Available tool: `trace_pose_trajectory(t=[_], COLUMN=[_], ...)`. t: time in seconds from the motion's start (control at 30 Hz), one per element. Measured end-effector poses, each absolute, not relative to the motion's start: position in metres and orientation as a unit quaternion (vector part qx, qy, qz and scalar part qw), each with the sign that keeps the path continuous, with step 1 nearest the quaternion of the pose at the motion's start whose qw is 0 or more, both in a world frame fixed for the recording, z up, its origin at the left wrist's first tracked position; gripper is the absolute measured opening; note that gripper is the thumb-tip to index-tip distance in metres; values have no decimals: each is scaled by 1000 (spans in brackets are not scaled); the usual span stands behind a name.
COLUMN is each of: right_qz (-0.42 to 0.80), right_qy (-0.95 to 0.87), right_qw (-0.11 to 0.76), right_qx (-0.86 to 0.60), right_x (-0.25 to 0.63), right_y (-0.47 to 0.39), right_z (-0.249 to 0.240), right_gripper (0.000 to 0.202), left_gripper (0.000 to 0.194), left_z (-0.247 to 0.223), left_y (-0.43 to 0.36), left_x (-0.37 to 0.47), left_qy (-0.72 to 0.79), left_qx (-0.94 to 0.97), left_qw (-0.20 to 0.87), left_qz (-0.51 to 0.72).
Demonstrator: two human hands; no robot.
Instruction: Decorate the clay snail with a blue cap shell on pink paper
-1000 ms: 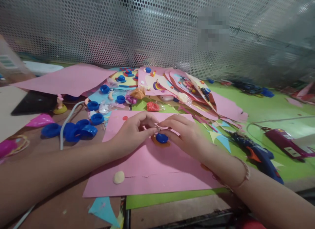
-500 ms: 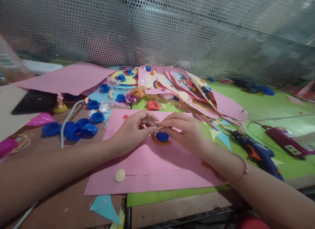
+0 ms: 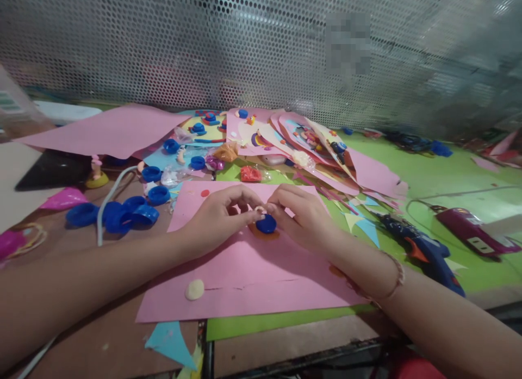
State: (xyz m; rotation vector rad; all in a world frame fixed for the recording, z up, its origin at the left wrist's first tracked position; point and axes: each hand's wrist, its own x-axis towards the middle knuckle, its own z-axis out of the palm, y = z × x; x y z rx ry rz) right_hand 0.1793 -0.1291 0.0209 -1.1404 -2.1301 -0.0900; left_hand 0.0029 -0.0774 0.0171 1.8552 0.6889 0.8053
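Pink paper (image 3: 240,267), long axis crosswise, underlies left fingers (image 3: 243,221) and right fingers (image 3: 287,200) pinching a pale bit (image 3: 260,209).

A person's bare left hand (image 3: 228,216) and right hand (image 3: 304,218), with bare forearms (image 3: 122,275).
A thin, reddish-brown, cord-like bracelet (image 3: 401,272) loops around the right wrist (image 3: 362,262); its finer texture is too blurred to tell.
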Motion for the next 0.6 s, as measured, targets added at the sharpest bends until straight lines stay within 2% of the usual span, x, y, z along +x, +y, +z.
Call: trace_pose_trajectory(t=[0.17, 0.47, 0.6], right_qz=[-5, 195, 236], right_qy=[-820, -742, -714], right_qw=[360, 409, 416], right_qx=[-444, -494, -511], right_x=[175, 174, 175], right_y=[-128, -130, -129], right_z=[17, 23, 25], right_gripper=[29, 15, 11], left_gripper=[3, 12, 11], left_z=[16, 20, 21], left_y=[-79, -81, -82], left_x=[4, 4, 4], left_qy=[286, 303, 316], left_qx=[750, 751, 748], left_qw=[490, 467, 464], left_qz=[339, 356, 354])
